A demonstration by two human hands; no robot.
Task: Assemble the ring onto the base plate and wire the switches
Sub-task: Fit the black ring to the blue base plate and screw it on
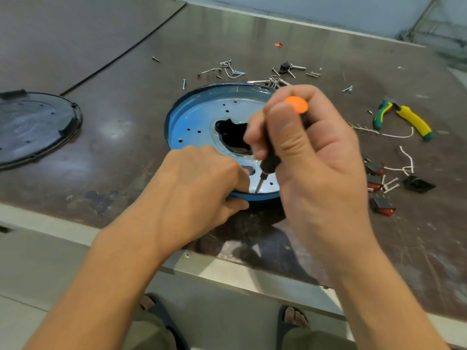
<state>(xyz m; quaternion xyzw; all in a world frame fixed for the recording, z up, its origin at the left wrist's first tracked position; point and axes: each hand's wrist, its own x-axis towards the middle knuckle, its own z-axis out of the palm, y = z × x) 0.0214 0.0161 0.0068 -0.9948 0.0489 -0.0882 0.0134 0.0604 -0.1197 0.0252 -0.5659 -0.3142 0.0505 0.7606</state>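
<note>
A round blue-rimmed metal ring [199, 120] with a dark cut-out in its middle lies on the brown table. My left hand [202, 178] grips the ring's near rim, fingers curled over the edge. My right hand [308, 147] holds a black screwdriver [270, 162] with an orange cap, upright, its tip down on the ring's near part beside my left fingers. Red rocker switches [379, 193] with white wires [408, 160] lie to the right. A black round base plate [32, 125] sits at the far left.
Loose screws [227, 69] are scattered behind the ring. Green-and-yellow pliers [404, 117] lie at the right, with a black square part [418, 184] near the switches. The table's metal front edge [227, 271] runs below my forearms.
</note>
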